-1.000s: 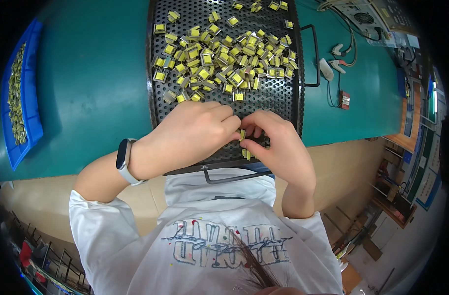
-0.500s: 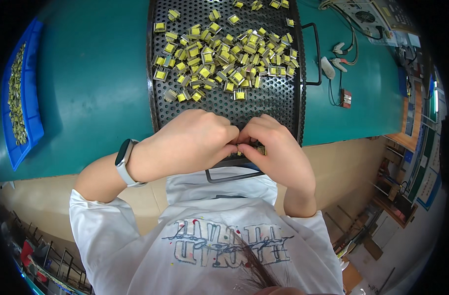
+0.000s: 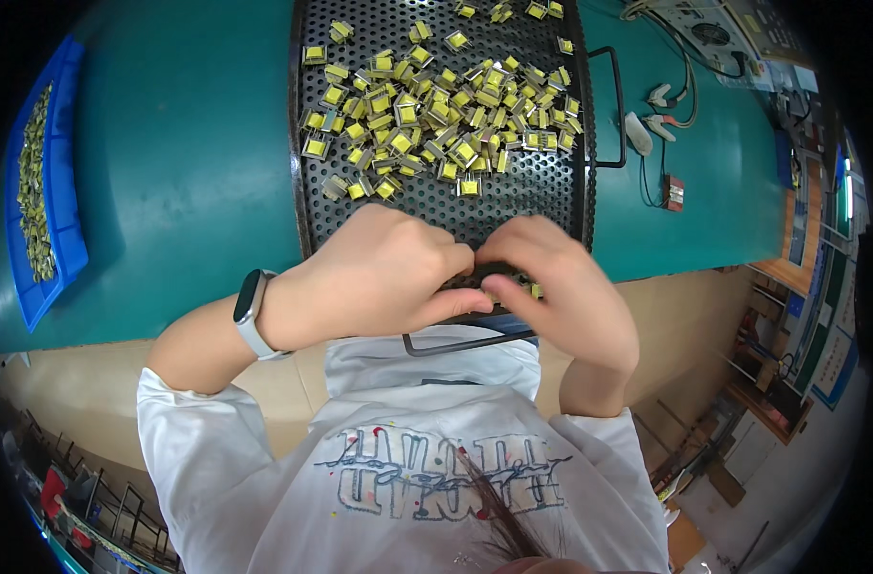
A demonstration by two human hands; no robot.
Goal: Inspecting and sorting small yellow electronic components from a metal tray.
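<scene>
A black perforated metal tray (image 3: pixel 541 191) lies on the teal table and carries several small yellow and silver parts (image 3: pixel 436 115) scattered over its far half. My left hand (image 3: pixel 379 277) and my right hand (image 3: pixel 561 287) meet over the tray's near edge, fingers curled and fingertips touching. Between them a few small yellow parts (image 3: pixel 532 287) show at my right fingers. What my left hand holds is hidden by its own fingers. A smartwatch (image 3: pixel 252 311) sits on my left wrist.
A blue bin (image 3: pixel 63 239) with yellow parts stands at the table's far left. Cables with white clips (image 3: pixel 647 124) and a small red-brown device (image 3: pixel 674 191) lie right of the tray. The tray's wire handle (image 3: pixel 455 346) juts over the table's near edge.
Both hands have drawn closer together and slightly toward me at the tray's near edge. The yellow parts seen between the fingers earlier are now mostly covered.
</scene>
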